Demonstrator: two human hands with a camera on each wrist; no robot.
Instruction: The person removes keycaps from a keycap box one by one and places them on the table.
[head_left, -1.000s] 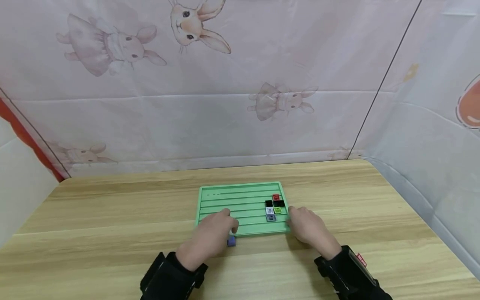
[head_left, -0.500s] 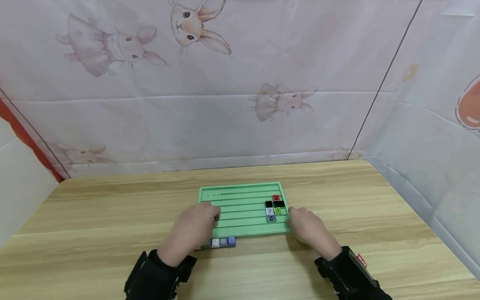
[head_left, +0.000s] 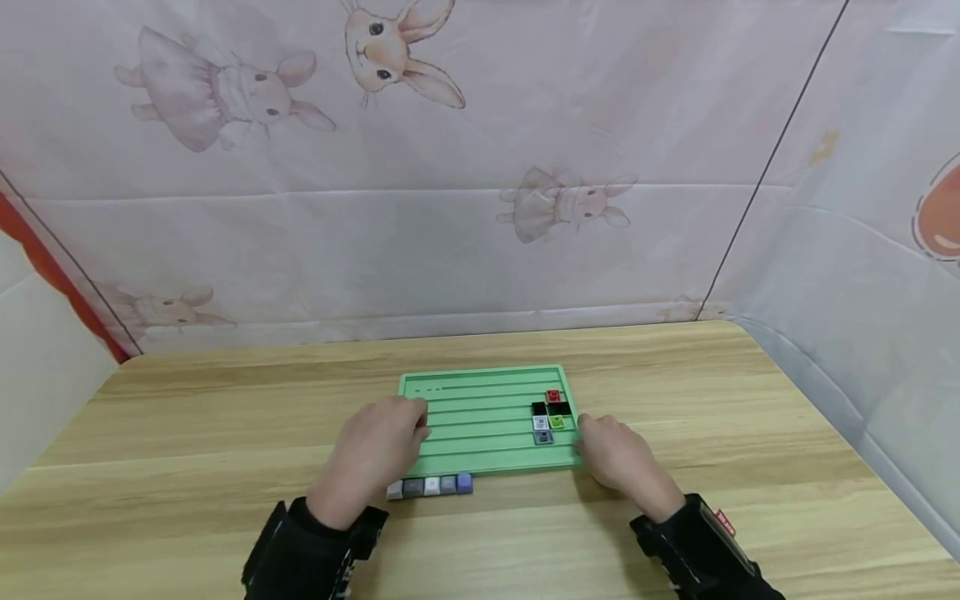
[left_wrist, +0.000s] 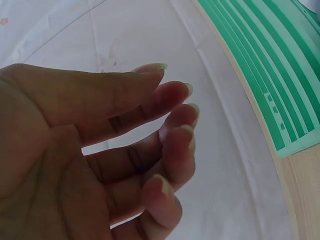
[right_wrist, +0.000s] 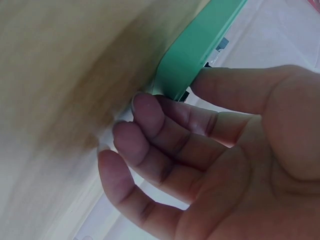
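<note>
A green ridged tray [head_left: 480, 446] lies on the table. My right hand [head_left: 621, 457] holds its right edge. In the right wrist view, the thumb and index finger pinch the tray's green corner [right_wrist: 192, 55]. My left hand [head_left: 373, 450] hovers by the tray's left side with nothing in its grasp. Its fingers [left_wrist: 177, 150] are loosely bent in the left wrist view, apart from the tray [left_wrist: 270, 70]. Several small square pieces resembling keycaps, including a red one [head_left: 552, 396] and a lime one [head_left: 556, 422], sit at the tray's right side.
Along the tray's front edge, a row of several small caps [head_left: 432, 486] in grey, white and purple stands on the wooden table [head_left: 225, 433]. Behind the table hangs a pale rabbit-print cloth [head_left: 420, 250].
My left hand has moved left from the tray's front edge to its left side, uncovering the row of caps. The right hand has stayed at the right edge.
</note>
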